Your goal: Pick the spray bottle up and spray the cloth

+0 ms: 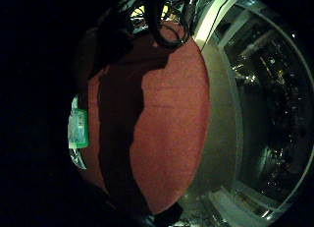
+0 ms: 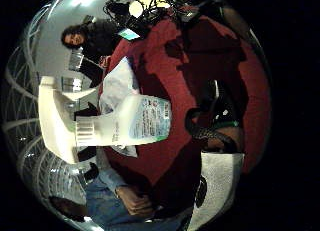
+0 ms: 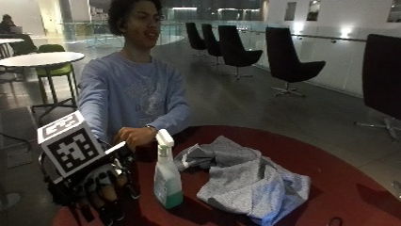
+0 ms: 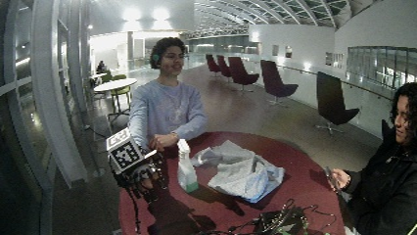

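Round red table [image 3: 351, 174]. Black swivel chairs [image 3: 285, 59] lined along far wall on grey floor. White round table [image 3: 41, 59] with green chair [image 3: 56, 70] behind it. Tangle of black cables [image 4: 277, 223] at red table's near edge.

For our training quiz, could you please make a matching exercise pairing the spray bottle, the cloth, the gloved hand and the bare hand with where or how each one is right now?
Things:
1. spray bottle
2. cloth
3. gloved hand
4. bare hand

States:
A. lies crumpled on the red table
B. rests at the table edge behind the bottle
C. stands upright between the glove and the cloth
D. hovers beside the bottle, holding nothing

Pairs: 1-C, 2-A, 3-D, 4-B
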`<state>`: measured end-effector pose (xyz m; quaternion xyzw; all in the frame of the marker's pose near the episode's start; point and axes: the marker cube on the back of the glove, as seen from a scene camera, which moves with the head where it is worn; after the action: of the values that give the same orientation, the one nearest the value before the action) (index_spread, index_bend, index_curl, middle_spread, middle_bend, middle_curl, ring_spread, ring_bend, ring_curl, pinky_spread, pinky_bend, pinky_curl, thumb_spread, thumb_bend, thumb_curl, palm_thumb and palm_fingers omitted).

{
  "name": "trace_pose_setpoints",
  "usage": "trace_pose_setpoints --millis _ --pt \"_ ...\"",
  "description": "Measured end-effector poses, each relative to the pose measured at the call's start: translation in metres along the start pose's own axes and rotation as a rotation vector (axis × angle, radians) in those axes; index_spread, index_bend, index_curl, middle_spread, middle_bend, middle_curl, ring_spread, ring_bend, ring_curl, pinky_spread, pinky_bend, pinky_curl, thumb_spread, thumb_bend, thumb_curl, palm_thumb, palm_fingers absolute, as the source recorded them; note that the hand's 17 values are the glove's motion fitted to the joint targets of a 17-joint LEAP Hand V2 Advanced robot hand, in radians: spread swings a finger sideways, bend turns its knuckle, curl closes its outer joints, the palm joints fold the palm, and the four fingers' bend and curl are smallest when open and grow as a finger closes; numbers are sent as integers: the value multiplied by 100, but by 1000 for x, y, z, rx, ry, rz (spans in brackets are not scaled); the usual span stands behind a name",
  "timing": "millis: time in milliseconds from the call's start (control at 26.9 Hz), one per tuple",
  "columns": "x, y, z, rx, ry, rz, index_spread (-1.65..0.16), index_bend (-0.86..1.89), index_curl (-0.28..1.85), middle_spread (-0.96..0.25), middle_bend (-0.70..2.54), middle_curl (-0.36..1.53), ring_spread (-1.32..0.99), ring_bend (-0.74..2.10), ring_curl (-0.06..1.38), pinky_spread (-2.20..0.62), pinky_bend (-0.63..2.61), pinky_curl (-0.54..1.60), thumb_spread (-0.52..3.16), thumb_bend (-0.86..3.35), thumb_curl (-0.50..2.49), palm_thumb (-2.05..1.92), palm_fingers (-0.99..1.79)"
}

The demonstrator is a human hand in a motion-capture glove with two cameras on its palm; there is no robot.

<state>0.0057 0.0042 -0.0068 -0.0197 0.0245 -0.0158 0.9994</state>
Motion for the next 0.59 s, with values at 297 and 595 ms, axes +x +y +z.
trace_pose_setpoints --millis 297,595 --pt "-6 5 7 -54 -110 -68 -41 12 22 -4 28 28 -2 34 24 20 32 27 107 38 35 77 56" --pt "-36 26 32 -93 -598 -266 -42 9 21 -4 21 29 0 36 26 22 38 30 105 26 38 69 48"
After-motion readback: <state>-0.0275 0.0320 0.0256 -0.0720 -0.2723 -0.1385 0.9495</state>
